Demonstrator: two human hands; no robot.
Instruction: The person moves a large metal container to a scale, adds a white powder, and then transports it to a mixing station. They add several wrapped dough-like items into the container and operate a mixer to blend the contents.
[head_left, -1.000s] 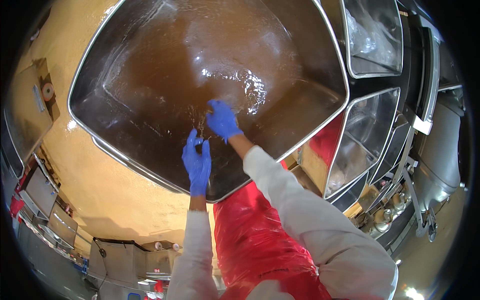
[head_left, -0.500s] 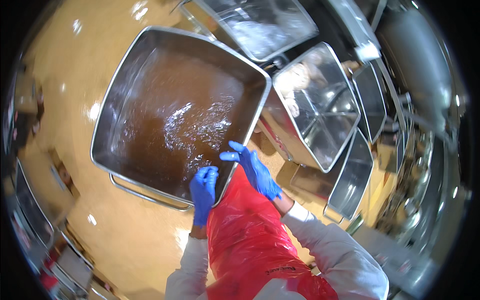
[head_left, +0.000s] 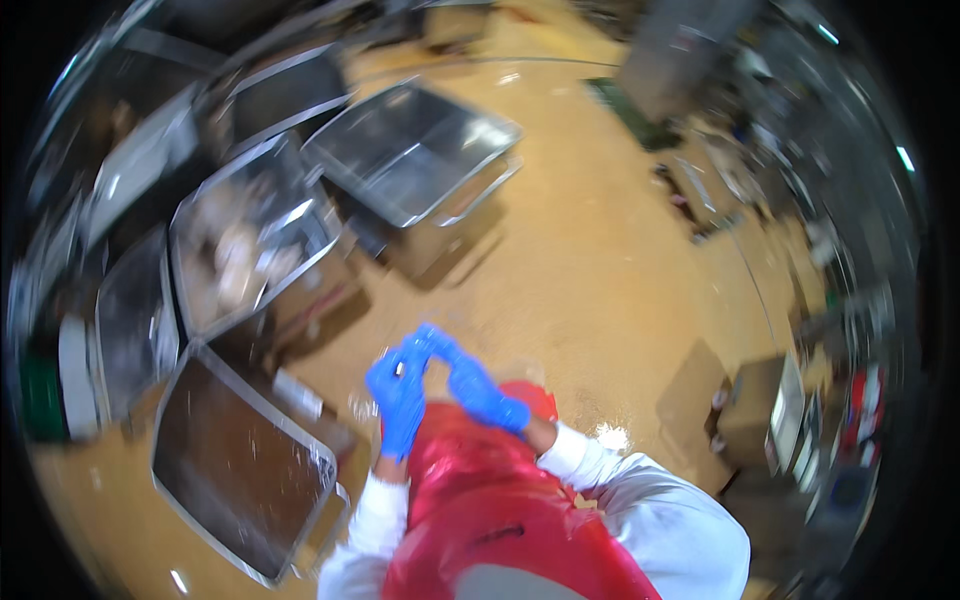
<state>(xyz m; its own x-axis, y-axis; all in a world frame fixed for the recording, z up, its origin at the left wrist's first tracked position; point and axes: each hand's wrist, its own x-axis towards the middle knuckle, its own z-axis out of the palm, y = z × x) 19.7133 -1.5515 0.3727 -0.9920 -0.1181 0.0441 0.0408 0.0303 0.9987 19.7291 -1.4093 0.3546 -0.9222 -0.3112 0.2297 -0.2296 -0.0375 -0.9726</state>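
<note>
Both my hands wear blue gloves and meet in front of my red apron [head_left: 460, 480], above the floor. My left hand [head_left: 398, 395] has its fingers curled in. From the right, my right hand [head_left: 478, 388] reaches across, its fingers drawn together against the fingertips of the left. A small pale spot shows at the left hand's fingers, too blurred to name. Whether anything lies between the fingers is hidden. Nearest on the left stands a metal tub of brown liquid [head_left: 240, 460], apart from both hands.
Ahead to the left are a metal tub holding pale, blurred pieces [head_left: 325, 225] and another deep metal tub [head_left: 450, 150] with a side handle. A brown box-like cart [head_left: 755, 410] stands at the right. Yellowish floor [head_left: 590, 270], with wet shine, stretches ahead.
My view has swung right, so the brown-liquid tub now lies at my lower left and the other tubs at the left. My hands have left the tub's rim and come together.
</note>
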